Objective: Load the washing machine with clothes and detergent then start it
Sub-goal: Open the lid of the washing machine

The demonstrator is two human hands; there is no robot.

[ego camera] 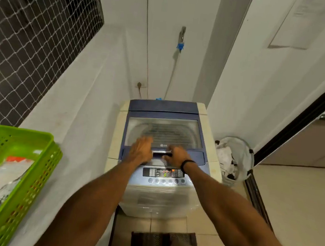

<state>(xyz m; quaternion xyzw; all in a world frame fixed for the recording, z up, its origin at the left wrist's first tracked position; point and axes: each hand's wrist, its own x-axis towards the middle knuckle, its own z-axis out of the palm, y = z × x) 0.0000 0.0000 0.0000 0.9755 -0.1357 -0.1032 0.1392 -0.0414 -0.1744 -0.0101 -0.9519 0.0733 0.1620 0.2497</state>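
A cream washer [158, 199] with a blue top is pictured against a white wall, its glass lid [164, 131] lying flat and its front panel [162, 173] lit, with clothes [224, 156] heaped in a hamper [243, 145] just beside it.

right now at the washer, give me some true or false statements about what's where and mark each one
1. The blue windowed lid of the white top-load washing machine is closed. True.
2. The green plastic basket sits on top of the machine. False: it sits on the white ledge to the machine's left.
3. The left hand and right hand are both at the silver lid handle. True.
4. The round white mesh hamper stands left of the machine. False: it stands on the floor to its right.
5. The control panel is dark. False: its display is lit.
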